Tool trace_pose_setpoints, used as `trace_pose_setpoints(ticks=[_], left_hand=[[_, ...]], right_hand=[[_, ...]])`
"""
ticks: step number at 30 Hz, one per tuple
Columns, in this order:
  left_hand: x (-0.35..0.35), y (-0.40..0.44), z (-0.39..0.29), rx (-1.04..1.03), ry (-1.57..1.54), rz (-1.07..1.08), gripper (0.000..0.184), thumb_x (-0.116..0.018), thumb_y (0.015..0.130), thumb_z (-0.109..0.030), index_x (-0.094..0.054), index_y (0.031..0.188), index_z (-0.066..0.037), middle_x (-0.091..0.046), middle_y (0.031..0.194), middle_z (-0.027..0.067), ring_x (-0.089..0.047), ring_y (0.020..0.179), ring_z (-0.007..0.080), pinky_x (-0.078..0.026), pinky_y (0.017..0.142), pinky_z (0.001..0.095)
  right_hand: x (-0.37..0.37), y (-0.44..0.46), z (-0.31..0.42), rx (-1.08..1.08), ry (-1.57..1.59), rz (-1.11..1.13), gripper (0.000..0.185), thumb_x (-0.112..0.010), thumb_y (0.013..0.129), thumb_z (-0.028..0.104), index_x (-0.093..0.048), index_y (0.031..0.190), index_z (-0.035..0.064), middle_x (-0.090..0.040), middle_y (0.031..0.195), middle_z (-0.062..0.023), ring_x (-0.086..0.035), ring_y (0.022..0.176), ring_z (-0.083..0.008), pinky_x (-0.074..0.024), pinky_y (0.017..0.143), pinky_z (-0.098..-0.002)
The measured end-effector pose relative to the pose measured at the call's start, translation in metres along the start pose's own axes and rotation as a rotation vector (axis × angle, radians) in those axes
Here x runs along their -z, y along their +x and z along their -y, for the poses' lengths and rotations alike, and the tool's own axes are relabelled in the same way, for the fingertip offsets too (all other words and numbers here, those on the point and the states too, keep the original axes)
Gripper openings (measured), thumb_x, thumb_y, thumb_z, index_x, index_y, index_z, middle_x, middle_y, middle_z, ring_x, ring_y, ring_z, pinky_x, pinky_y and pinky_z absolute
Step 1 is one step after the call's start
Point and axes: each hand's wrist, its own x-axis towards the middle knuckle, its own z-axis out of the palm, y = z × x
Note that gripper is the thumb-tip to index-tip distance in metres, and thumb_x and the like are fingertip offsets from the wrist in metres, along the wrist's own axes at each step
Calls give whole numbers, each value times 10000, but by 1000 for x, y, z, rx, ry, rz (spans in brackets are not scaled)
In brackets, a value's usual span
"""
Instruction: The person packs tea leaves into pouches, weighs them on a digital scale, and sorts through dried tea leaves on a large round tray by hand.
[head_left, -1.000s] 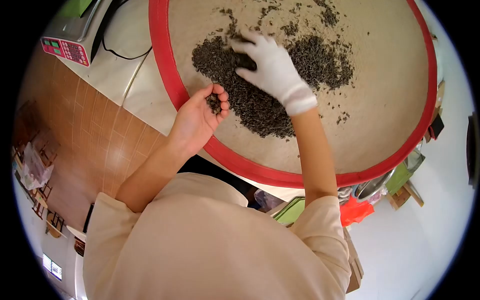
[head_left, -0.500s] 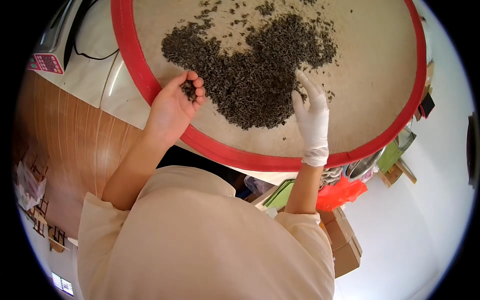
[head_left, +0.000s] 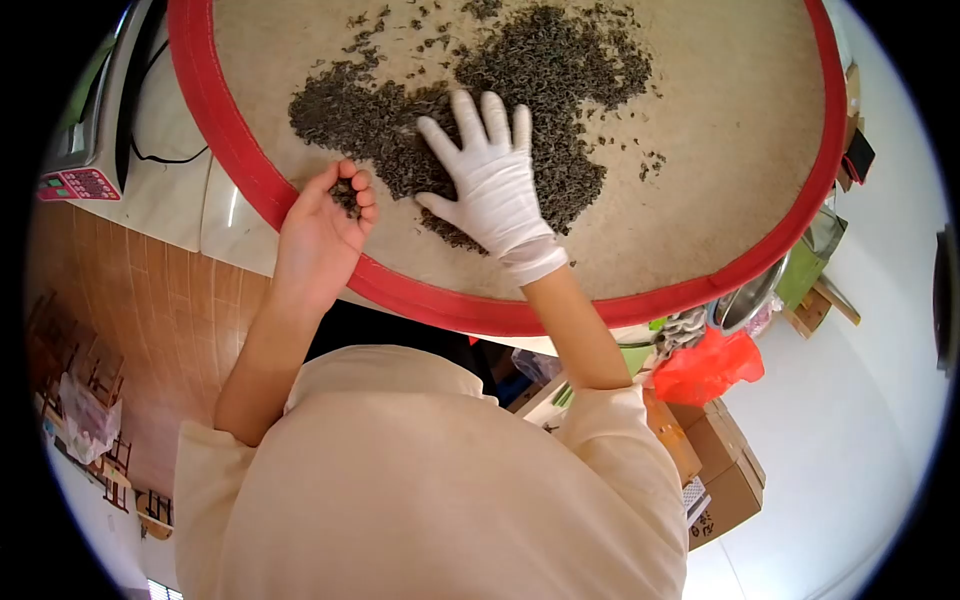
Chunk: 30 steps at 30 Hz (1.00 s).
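Note:
Dark, curled dried leaves that look like tea lie heaped and scattered on a wide round tray with a red cloth rim. My left hand is bare, palm up over the rim at the near left, its fingers curled around a small clump of the leaves. My right hand wears a thin white glove. It lies palm down on the middle of the pile, fingers spread, hiding the leaves beneath it.
A scale with a pink keypad stands on the tabletop at the left, with a black cable beside it. At the right below the tray are a red plastic bag, a metal bowl and cardboard boxes.
My right hand has moved left from the pile's right edge onto its middle, and its fingers have spread. My left hand still holds its clump. The view has shifted slightly.

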Motion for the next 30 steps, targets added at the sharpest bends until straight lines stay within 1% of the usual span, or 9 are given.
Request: trace_pose_setpoints(ticks=[5,9,11,16,20,23,25,29,30], left_hand=[[1,2,1,-8,-21,32,98,-431,985,-140,-473,971,-52,-484,881,45,-478,791,147,-436,725,253],[1,2,1,-10,-29,43,101,-430,986,-141,-472,970,-51,-487,882,44,-479,792,145,-444,715,256],[2,1,-1,-15,-26,36,101,-429,987,-141,-472,969,-51,-487,882,43,-478,790,144,-446,713,256],[3,3,2,-14,-1,36,102,-418,991,-144,-466,958,-61,-483,875,38,-476,784,140,-444,707,253],[7,9,4,-6,-3,99,128,-418,988,-170,-471,965,-55,-490,894,46,-482,807,144,-443,742,268],[4,9,3,-1,-5,69,123,-421,988,-165,-468,959,-56,-489,895,49,-481,806,146,-440,744,267],[5,9,3,-5,9,92,120,-421,988,-160,-466,956,-54,-487,895,51,-482,804,149,-439,746,267],[7,10,4,0,16,92,120,-420,989,-153,-466,957,-47,-485,894,55,-482,801,151,-442,745,269],[6,9,4,-6,24,82,120,-421,988,-151,-466,957,-44,-486,893,56,-482,800,151,-444,745,270]], right_hand=[[-8,-3,-5,-36,-6,25,694,-769,666,361,-513,1282,171,-434,1323,-160,-474,1155,-338,-439,904,-478],[-21,-4,-8,-51,62,5,541,-758,662,227,-575,1168,169,-507,1209,-120,-546,1059,-294,-500,799,-404],[-18,-13,-8,-159,387,-64,442,-745,646,134,-608,1065,164,-548,1133,-88,-578,1010,-273,-519,758,-356],[10,-49,-15,-152,657,-309,329,-676,651,-28,-628,945,112,-567,1131,-111,-571,1031,-290,-495,847,-351],[20,-84,-31,-354,839,-367,222,-685,712,-27,-648,905,76,-594,1171,-127,-551,1102,-244,-424,973,-348],[37,-90,-38,-587,1039,-355,245,-569,879,13,-682,1091,62,-575,1278,-145,-534,1190,-246,-395,1030,-343],[32,-87,-53,-583,815,-440,275,-511,930,44,-654,1165,49,-587,1274,-128,-545,1188,-220,-393,1035,-322],[18,-74,-81,-705,817,-438,301,-495,941,69,-613,1215,29,-607,1253,-107,-553,1177,-194,-395,1029,-295],[17,-68,-85,-704,899,-382,385,-582,915,135,-552,1286,36,-549,1317,-150,-496,1244,-232,-378,1057,-335]])
